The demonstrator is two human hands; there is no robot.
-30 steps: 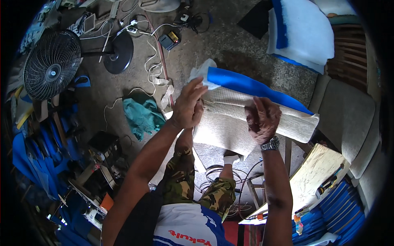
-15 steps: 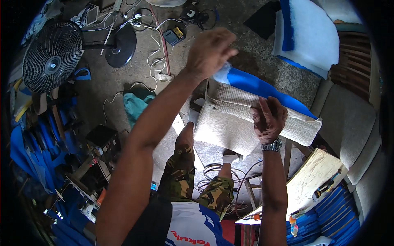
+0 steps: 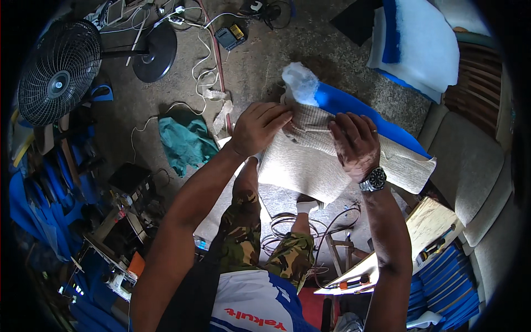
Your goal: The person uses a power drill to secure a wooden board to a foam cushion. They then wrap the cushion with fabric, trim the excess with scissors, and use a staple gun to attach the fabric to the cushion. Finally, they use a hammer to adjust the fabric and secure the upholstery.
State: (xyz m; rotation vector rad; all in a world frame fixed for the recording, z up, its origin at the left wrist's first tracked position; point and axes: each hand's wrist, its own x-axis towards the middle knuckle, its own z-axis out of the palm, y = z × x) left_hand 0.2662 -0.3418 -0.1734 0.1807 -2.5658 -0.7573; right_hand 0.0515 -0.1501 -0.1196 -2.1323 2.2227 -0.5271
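A beige ribbed fabric cover (image 3: 301,166) lies in front of me, partly folded back over a blue foam piece (image 3: 354,110). White fluffy wadding (image 3: 301,82) sticks out past the cover's far left end. My left hand (image 3: 261,128) pinches the cover's left edge, fingers closed and pointing right. My right hand (image 3: 357,145), with a metal watch on its wrist, curls its fingers over the folded part near the middle. The underside of the cover and the right thumb's hold are hidden.
A black fan (image 3: 61,83) stands at the left, with white cables (image 3: 202,69) on the floor near it. A green cloth (image 3: 187,141) lies left of my left hand. On the right are a wooden board (image 3: 431,227), blue strips (image 3: 448,290) and grey cushions (image 3: 467,160).
My left hand has come down and nearer from above the far end and now grips the cover's left edge. The wadding is uncovered to view. My right hand has shifted slightly left along the fold.
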